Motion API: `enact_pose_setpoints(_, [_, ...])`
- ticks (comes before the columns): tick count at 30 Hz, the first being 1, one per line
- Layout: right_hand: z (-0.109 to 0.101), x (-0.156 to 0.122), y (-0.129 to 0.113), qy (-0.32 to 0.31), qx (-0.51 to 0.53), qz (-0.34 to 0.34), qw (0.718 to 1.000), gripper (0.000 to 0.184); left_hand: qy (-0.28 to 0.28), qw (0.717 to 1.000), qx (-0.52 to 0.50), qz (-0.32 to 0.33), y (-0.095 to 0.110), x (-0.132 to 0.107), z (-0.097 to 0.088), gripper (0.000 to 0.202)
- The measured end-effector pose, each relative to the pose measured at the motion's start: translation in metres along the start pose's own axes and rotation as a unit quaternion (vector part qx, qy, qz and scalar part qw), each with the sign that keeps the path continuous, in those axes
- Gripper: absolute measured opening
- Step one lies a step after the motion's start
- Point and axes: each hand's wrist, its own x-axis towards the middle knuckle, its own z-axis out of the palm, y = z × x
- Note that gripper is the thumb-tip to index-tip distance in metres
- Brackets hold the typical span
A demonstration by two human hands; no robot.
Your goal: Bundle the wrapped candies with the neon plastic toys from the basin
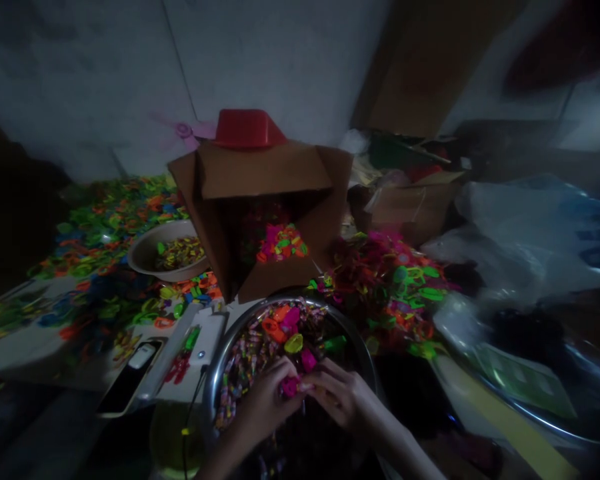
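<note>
Over a round metal basin, my left hand is closed on a small pink plastic piece. My right hand meets it from the other side, its fingertips pinched at the edge of the same piece; anything smaller between them is too dark to make out. Just beyond my fingers lie an orange plastic piece, a yellow piece and another pink piece. Small wrapped candies fill the basin's left and far sides. Its near part is in shadow.
An open cardboard box with bright plastic pieces stands behind the basin, a red tub on top. Loose piles flank it. At left are a bowl, a phone and a power strip; plastic bags lie right.
</note>
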Motion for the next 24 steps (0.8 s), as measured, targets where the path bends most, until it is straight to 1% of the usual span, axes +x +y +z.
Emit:
enact_pose_setpoints(4, [-0.008,0.0,-0.007,-0.011,0.025,0.022,0.999,0.023,0.0,1.0,0.019,-0.006,0.008,-0.007,-0.004,0.007])
enact_pose_setpoints(9, [-0.011,0.0,-0.013,-0.007,0.049,0.026,0.998,0.023,-0.012,0.998,0.056,-0.004,0.02,-0.012,-0.011,0.011])
enact_pose_setpoints(13, [-0.011,-0.002,-0.017,0.008,0.046,0.023,0.999,0.023,-0.024,0.998,0.048,-0.015,0.023,-0.013,-0.014,0.017])
enact_pose_setpoints(18, [-0.011,-0.003,-0.02,0.001,0.046,0.036,0.998,0.024,-0.036,0.998,0.047,-0.037,0.026,-0.015,-0.015,0.013])
enact_pose_setpoints(21, [-0.01,-0.003,-0.021,0.0,0.046,0.038,0.998,0.024,-0.033,0.996,0.081,-0.01,0.027,-0.016,-0.017,0.013])
enact_pose_setpoints(24, [-0.009,-0.003,-0.021,-0.002,0.036,0.049,0.998,0.023,-0.029,0.986,0.161,0.036,0.029,-0.015,-0.021,0.012])
